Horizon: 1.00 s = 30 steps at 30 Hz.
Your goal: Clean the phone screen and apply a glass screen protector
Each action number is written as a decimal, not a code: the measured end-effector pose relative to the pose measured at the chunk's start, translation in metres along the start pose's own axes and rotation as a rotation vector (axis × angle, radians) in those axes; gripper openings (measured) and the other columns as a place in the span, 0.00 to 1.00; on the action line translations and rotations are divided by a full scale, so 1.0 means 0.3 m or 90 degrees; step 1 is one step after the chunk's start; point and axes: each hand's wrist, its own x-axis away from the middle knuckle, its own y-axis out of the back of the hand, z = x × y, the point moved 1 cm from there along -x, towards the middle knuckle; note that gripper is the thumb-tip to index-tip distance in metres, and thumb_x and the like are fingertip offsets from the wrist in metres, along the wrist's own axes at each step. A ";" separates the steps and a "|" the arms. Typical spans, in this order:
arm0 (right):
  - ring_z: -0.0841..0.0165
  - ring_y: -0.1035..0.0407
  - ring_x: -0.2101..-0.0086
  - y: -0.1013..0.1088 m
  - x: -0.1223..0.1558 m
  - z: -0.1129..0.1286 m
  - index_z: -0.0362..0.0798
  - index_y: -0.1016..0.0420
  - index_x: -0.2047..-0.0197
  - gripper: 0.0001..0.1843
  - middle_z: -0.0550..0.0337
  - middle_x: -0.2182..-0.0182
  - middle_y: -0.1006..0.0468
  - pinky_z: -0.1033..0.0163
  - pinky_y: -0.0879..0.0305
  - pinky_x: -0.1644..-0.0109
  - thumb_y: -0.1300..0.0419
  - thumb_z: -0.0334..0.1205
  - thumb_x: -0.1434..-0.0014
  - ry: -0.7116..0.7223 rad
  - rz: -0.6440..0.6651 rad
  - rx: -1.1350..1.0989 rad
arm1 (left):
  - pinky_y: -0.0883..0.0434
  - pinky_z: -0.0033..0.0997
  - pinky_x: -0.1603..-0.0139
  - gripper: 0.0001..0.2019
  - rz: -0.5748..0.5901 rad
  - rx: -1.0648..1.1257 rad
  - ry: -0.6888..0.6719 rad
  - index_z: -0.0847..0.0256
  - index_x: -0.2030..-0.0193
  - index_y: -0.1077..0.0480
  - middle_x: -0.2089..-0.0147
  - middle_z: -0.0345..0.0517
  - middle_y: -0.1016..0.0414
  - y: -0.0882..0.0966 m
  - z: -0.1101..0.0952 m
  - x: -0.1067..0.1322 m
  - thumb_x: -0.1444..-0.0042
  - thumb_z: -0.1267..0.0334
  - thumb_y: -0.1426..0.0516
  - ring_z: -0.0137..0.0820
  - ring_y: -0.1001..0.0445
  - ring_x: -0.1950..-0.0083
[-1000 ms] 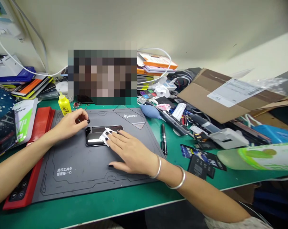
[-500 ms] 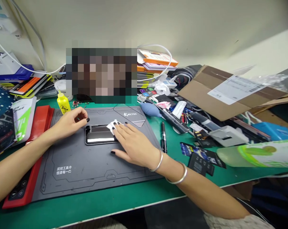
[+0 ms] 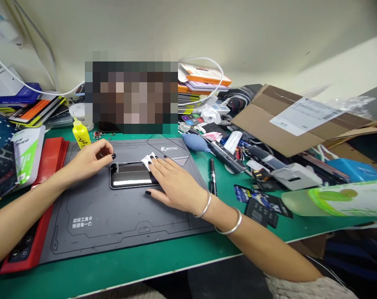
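Observation:
A smartphone [image 3: 134, 174] lies face up on the grey work mat [image 3: 113, 224], its dark glossy screen reflecting a bright band. My right hand [image 3: 177, 182] lies across the phone's right end, fingers stretched forward. Under its fingertips is a crumpled white wipe [image 3: 147, 161], pressed at the far edge of the screen; the thumb rests near the mat on the near side. My left hand [image 3: 93, 160] is curled at the phone's far left corner, thumb and forefinger close together with nothing visible between them. Whether it touches the phone I cannot tell.
A yellow bottle [image 3: 81, 133] stands behind my left hand. Red phone-shaped cases [image 3: 49, 160] lie left of the mat. To the right are a pen [image 3: 212, 176], a blue air blower [image 3: 195, 142], cards, tools, a cardboard box [image 3: 288, 120] and a drink bottle [image 3: 331, 199].
The whole view has shifted slightly. My right hand and the wipe have moved a little to the right along the phone; my left hand stays by the corner.

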 end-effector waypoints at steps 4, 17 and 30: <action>0.43 0.39 0.35 0.005 0.012 0.017 0.27 0.36 0.34 0.40 0.28 0.34 0.35 0.39 0.41 0.31 0.47 0.58 0.32 0.030 -0.004 -0.004 | 0.32 0.32 0.63 0.10 0.001 -0.004 0.000 0.58 0.64 0.33 0.65 0.42 0.27 -0.001 -0.005 -0.001 0.45 0.54 0.45 0.32 0.30 0.65; 0.47 0.40 0.33 0.006 0.018 -0.006 0.33 0.36 0.33 0.38 0.31 0.34 0.35 0.39 0.41 0.31 0.46 0.57 0.33 0.015 0.000 -0.051 | 0.32 0.32 0.63 0.10 0.003 0.000 0.008 0.58 0.64 0.33 0.65 0.42 0.27 0.000 -0.010 0.001 0.46 0.54 0.45 0.32 0.29 0.66; 0.45 0.39 0.34 0.020 0.031 0.008 0.31 0.36 0.33 0.40 0.31 0.34 0.35 0.39 0.42 0.31 0.45 0.58 0.34 0.003 0.016 -0.034 | 0.32 0.34 0.61 0.10 0.003 0.002 0.010 0.58 0.64 0.34 0.64 0.42 0.28 0.001 -0.021 0.000 0.46 0.54 0.45 0.33 0.29 0.65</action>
